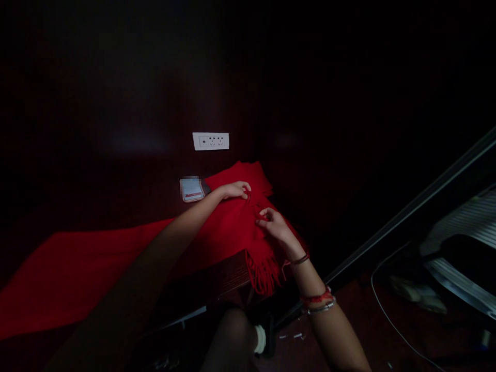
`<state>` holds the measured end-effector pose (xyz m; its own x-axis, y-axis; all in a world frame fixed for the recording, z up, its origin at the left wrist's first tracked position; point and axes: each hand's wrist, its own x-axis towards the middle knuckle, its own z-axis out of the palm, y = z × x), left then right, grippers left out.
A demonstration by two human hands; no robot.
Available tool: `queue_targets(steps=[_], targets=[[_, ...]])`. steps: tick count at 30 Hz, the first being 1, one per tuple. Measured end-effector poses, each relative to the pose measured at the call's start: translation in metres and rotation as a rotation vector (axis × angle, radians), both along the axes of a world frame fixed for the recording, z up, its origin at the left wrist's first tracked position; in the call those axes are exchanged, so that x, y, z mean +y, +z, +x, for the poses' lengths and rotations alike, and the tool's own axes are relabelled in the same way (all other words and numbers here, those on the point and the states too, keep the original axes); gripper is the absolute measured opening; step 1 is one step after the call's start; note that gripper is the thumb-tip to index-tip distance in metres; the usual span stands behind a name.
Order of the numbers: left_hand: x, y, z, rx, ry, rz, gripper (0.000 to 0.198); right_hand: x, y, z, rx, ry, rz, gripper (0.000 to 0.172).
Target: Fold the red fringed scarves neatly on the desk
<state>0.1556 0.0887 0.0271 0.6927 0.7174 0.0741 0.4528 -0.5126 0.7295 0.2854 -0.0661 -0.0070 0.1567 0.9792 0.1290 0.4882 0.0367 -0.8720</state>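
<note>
The fringed red cloth (222, 227) lies beneath left fingers (244, 185) and right fingers (267, 212).

White socket panel (211, 141) on dark wall (135, 103), pale rectangular item (191, 189) below, white cable (372, 281) along the floor (362, 315).

Single head cam, worn by the person, looking forward and steeply down across the worktop (231, 279) past its front edge, near enough that the wearer's forearms (327, 325) run in from the bottom. Left hand (235, 189) and right hand (276, 226) sit near mid-view, by the worktop's right end; beyond its back edge the view faces a dark wall with a socket panel (211, 141). Below the front edge it catches the wearer's leg (228, 338) and floor (310, 356).
</note>
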Motion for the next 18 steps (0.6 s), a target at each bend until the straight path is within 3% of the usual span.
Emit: queue_targets(steps=[3, 5, 13, 16, 18], targets=[[0.000, -0.004, -0.005, -0.030, -0.011, 0.007, 0.022, 0.002, -0.001, 0.000, 0.315, 0.061, -0.043, 0.021], [0.001, -0.006, -0.007, -0.032, -0.009, 0.028, 0.018, 0.003, 0.002, 0.002, 0.334, 0.058, -0.079, 0.025], [-0.008, -0.016, 0.000, 0.033, 0.047, 0.265, 0.009, -0.006, 0.014, 0.013, -0.466, -0.040, -0.104, 0.045], [-0.023, -0.028, 0.003, 0.043, 0.095, 0.352, 0.006, -0.010, 0.011, 0.010, -0.538, 0.001, -0.071, 0.046], [-0.031, -0.033, 0.002, 0.055, 0.151, 0.408, 0.008, -0.009, 0.010, 0.009, -0.443, 0.006, -0.053, 0.042]])
